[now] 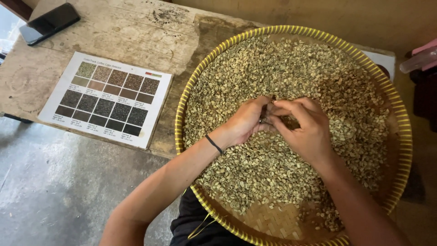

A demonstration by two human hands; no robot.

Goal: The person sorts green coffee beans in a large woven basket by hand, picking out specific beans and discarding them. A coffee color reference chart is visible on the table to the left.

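Over table (136,32), pinched fingers (277,114) touch beans (282,68).

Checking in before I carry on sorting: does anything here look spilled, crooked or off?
No spill shows. The round woven tray juts past the wooden table's near edge, and the colour chart lies askew. Both hands meet among the pale beans.

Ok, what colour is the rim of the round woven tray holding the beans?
Yellow; the rim shows best in the head view, circling the pale green beans.
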